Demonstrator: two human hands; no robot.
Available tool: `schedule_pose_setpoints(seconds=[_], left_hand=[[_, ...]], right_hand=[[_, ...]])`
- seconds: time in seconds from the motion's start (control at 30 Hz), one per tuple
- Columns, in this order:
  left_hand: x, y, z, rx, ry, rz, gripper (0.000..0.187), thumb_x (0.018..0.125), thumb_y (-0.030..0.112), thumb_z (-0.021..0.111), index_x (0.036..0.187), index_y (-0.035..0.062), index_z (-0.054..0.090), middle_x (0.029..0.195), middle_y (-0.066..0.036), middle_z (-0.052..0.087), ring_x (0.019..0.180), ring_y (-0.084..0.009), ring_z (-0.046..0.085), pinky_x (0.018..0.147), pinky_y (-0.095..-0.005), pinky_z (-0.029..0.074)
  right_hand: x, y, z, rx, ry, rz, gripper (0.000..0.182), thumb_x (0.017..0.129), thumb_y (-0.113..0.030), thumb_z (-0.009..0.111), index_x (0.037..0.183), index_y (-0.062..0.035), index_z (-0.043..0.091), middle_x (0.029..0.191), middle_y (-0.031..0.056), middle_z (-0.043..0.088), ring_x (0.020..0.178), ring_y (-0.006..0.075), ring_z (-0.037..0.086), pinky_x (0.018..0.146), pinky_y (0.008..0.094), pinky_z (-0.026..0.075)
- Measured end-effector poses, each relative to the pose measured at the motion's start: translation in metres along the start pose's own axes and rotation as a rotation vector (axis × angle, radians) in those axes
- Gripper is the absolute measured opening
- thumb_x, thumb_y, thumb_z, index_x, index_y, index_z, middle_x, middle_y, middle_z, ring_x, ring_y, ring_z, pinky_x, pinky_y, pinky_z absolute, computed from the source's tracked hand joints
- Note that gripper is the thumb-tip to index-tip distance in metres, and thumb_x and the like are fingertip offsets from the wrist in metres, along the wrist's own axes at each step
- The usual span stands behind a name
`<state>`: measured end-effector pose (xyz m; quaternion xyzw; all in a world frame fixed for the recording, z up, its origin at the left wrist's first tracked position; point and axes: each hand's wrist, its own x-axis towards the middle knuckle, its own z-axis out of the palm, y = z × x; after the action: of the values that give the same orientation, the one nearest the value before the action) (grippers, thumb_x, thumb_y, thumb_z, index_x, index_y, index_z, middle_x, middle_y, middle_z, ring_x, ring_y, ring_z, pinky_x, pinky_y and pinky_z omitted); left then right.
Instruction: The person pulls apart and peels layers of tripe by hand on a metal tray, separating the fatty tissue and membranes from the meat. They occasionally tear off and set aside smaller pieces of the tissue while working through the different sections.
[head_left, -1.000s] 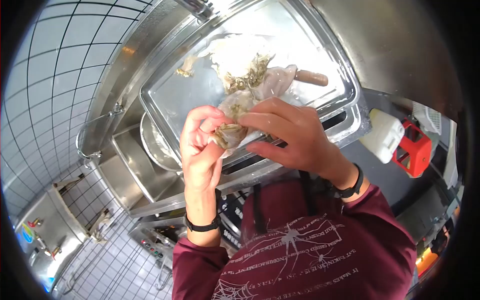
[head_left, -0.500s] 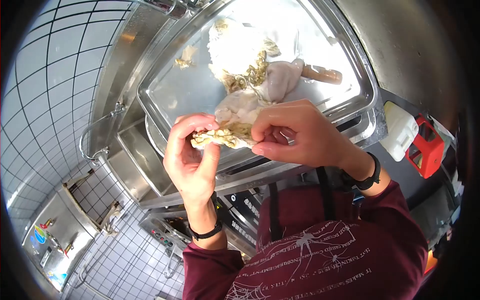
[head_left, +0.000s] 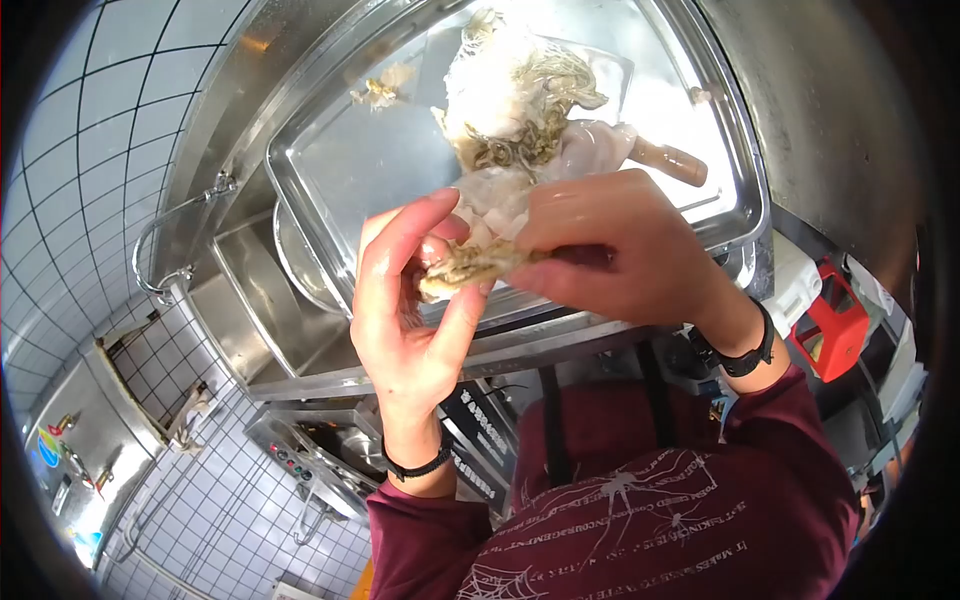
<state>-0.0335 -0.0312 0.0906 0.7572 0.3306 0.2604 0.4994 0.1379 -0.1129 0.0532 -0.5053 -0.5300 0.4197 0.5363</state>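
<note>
- A shiny tray (head_left: 365, 165) spreads beneath and beyond both hands.
- Just past the fingers sits a pale, ruffled mass (head_left: 515, 100), its surface partly bleached by glare.
- The right hand (head_left: 640, 245), nearly closed, pinches one end of a frilled strip (head_left: 465, 270), fingertips blurred.
- The left hand (head_left: 400, 345), half curled, grips the other end.
- Between them stretches the strip, its far edge hard to make out.

– "Left side?"
– "White-tiled wall (head_left: 130, 130), dark grout. Below, pale tiled floor (head_left: 225, 470), dark joints."
– "Fixtures?"
– "Steel counter (head_left: 310, 386) with recessed compartment (head_left: 238, 335); metal unit (head_left: 90, 395), far lower left."
– "Upper right?"
– "Steel panel (head_left: 825, 110), dull reflections."
</note>
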Motion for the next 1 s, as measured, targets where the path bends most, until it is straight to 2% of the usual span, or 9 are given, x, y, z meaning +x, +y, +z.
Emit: schedule_pose_setpoints(seconds=[0.17, 0.3, 0.37, 0.47, 0.57, 0.7, 0.77, 0.9, 1.0], left_hand=[[-0.004, -0.023, 0.006, -0.041, 0.006, -0.281, 0.052, 0.068, -0.008, 0.070, 0.118, 0.0019, 0.057, 0.087, -0.003, 0.057, 0.082, -0.0106, 0.053, 0.078, -0.0236, 0.043], [-0.008, -0.062, 0.013, -0.074, -0.092, -0.351, 0.038, 0.070, -0.005, 0.072, 0.106, 0.0001, 0.061, 0.090, -0.004, 0.061, 0.084, -0.0100, 0.054, 0.078, -0.0241, 0.043], [-0.010, -0.059, 0.025, -0.509, 0.009, -0.472, 0.023, 0.077, -0.001, 0.070, 0.098, -0.0014, 0.060, 0.094, -0.003, 0.060, 0.088, -0.0099, 0.054, 0.079, -0.0229, 0.044], [-0.011, -0.062, 0.031, -0.731, 0.071, -0.359, 0.015, 0.083, 0.001, 0.063, 0.096, 0.0006, 0.056, 0.093, -0.001, 0.056, 0.085, -0.0082, 0.053, 0.075, -0.0220, 0.045], [-0.015, -0.062, 0.024, -0.655, 0.014, -0.456, 0.024, 0.082, 0.013, 0.067, 0.100, 0.0035, 0.055, 0.095, -0.001, 0.056, 0.086, -0.0085, 0.053, 0.074, -0.0226, 0.046], [-0.009, -0.050, 0.028, -0.430, -0.111, -0.424, 0.031, 0.077, 0.017, 0.071, 0.101, 0.0040, 0.056, 0.095, -0.002, 0.057, 0.086, -0.0115, 0.055, 0.072, -0.0251, 0.045], [-0.004, -0.045, 0.027, -0.232, -0.339, -0.262, 0.036, 0.072, 0.021, 0.074, 0.100, 0.0038, 0.058, 0.091, -0.005, 0.056, 0.082, -0.0164, 0.055, 0.069, -0.0281, 0.043], [0.002, -0.039, 0.026, -0.057, -0.254, -0.021, 0.027, 0.074, 0.019, 0.071, 0.092, 0.0018, 0.060, 0.080, -0.007, 0.050, 0.073, -0.0196, 0.050, 0.064, -0.0297, 0.041], [0.004, -0.030, 0.020, -0.035, -0.295, -0.001, 0.018, 0.081, 0.016, 0.064, 0.090, 0.0014, 0.062, 0.076, -0.007, 0.053, 0.071, -0.0175, 0.051, 0.063, -0.0292, 0.041]], right_hand=[[-0.007, -0.001, -0.002, -0.036, 0.148, -0.036, 0.012, 0.077, -0.005, 0.068, 0.072, 0.0024, 0.059, 0.062, 0.0069, 0.051, 0.055, 0.0170, 0.046, 0.050, 0.0304, 0.033], [-0.023, 0.011, -0.002, 0.090, 0.255, 0.160, 0.013, 0.083, -0.008, 0.063, 0.079, 0.0042, 0.062, 0.064, 0.0042, 0.054, 0.056, 0.0096, 0.046, 0.049, 0.0269, 0.034], [-0.028, 0.012, -0.008, 0.056, 0.234, 0.186, 0.016, 0.087, -0.011, 0.061, 0.088, 0.0047, 0.067, 0.065, 0.0021, 0.056, 0.054, 0.0066, 0.046, 0.048, 0.0239, 0.035], [-0.034, 0.010, -0.015, 0.196, 0.429, 0.580, 0.018, 0.089, -0.011, 0.058, 0.087, 0.0021, 0.071, 0.061, -0.0012, 0.058, 0.049, 0.0035, 0.048, 0.045, 0.0191, 0.035], [-0.028, 0.012, -0.020, 0.169, 0.514, 0.549, 0.016, 0.091, -0.010, 0.057, 0.085, 0.0003, 0.069, 0.064, 0.0000, 0.061, 0.049, 0.0020, 0.048, 0.045, 0.0169, 0.036], [-0.019, 0.005, -0.012, 0.413, 0.268, 0.591, 0.017, 0.092, -0.014, 0.059, 0.088, 0.0006, 0.065, 0.068, -0.0004, 0.059, 0.055, 0.0033, 0.050, 0.048, 0.0190, 0.038], [-0.014, 0.003, -0.005, 0.390, 0.229, 0.593, 0.017, 0.092, -0.016, 0.060, 0.089, 0.0006, 0.065, 0.066, -0.0011, 0.056, 0.056, 0.0037, 0.049, 0.050, 0.0195, 0.039], [-0.005, 0.004, 0.002, 0.457, 0.190, 0.518, 0.018, 0.093, -0.018, 0.059, 0.087, -0.0004, 0.064, 0.069, -0.0018, 0.056, 0.056, 0.0038, 0.048, 0.050, 0.0184, 0.037], [0.000, 0.004, 0.009, 0.428, 0.224, 0.462, 0.022, 0.095, -0.022, 0.057, 0.088, -0.0017, 0.063, 0.072, -0.0025, 0.056, 0.055, 0.0034, 0.046, 0.049, 0.0182, 0.036]])
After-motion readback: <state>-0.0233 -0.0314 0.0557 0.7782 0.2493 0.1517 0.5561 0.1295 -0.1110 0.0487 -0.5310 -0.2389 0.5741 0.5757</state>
